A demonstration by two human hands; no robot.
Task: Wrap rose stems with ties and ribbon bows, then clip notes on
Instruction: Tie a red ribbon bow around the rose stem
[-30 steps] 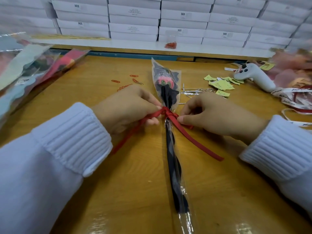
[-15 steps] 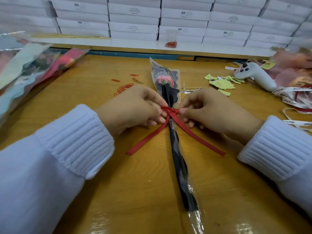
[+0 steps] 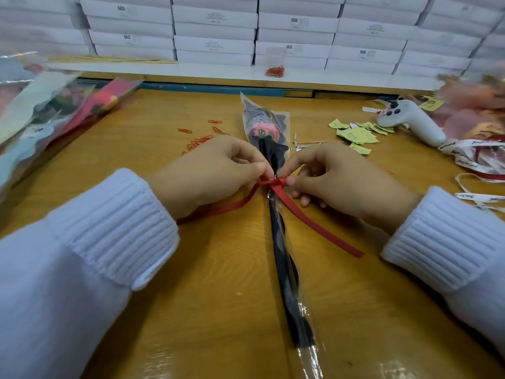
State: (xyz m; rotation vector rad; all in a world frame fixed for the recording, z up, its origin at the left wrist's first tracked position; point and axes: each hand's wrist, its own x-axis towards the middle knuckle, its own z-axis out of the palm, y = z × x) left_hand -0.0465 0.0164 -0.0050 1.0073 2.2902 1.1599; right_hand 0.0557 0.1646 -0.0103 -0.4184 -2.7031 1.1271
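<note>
— What lies at the far left?

— A heap of wrapped flowers at the table edge, then loose red paper clips.

— And the left hand?

— Closed, thumb and forefinger pinching the red ribbon at its knot.

— Where is the rose?

— In the middle of the table, sleeved in clear film, its long axis running away from the person: pink bloom at the far end, dark stem end nearest. The ribbon circles the stem just below the bloom, tails splaying to either side.

— The right hand?

— Also closed, pinching the knot from the other side.

— Further right?

— Yellow notes, a white tool, printed ribbons.
</note>
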